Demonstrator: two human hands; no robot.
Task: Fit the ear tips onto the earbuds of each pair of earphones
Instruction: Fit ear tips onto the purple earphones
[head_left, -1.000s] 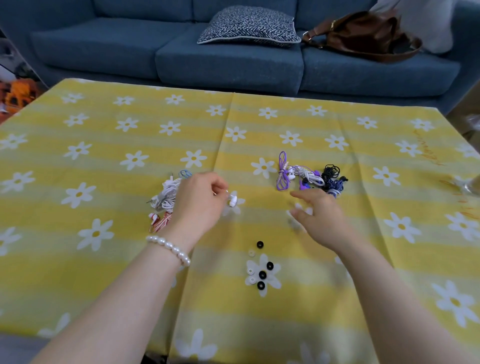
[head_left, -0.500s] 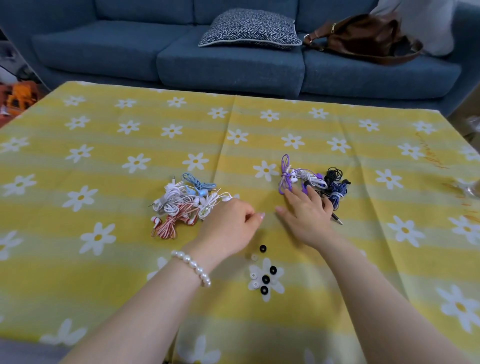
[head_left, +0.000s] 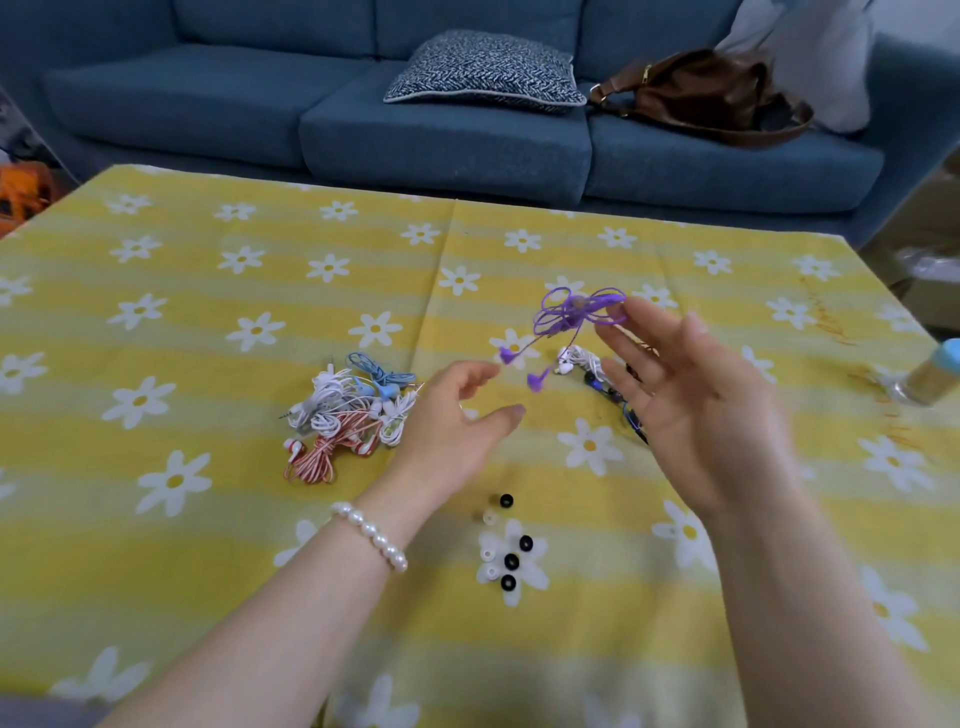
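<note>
Holding purple earphones (head_left: 569, 317) aloft (fingertips only): right hand (head_left: 696, 410) | left hand (head_left: 457, 421) unclenched, empty

- Two hands: right (head_left: 696, 395), left (head_left: 457, 415).
- One purple earphone set (head_left: 571, 314), hanging from the right grip, with two earbuds (head_left: 535, 380) dangling below it.
- One heap (head_left: 353, 410) left of the left grip: white, blue and red-striped sets, too tangled to count.
- One dark and white tangle (head_left: 597, 371) behind the right grip, count unclear.
- Four black tips (head_left: 511, 561) below the grips.
- About three white tips (head_left: 488, 554) beside them.
</note>
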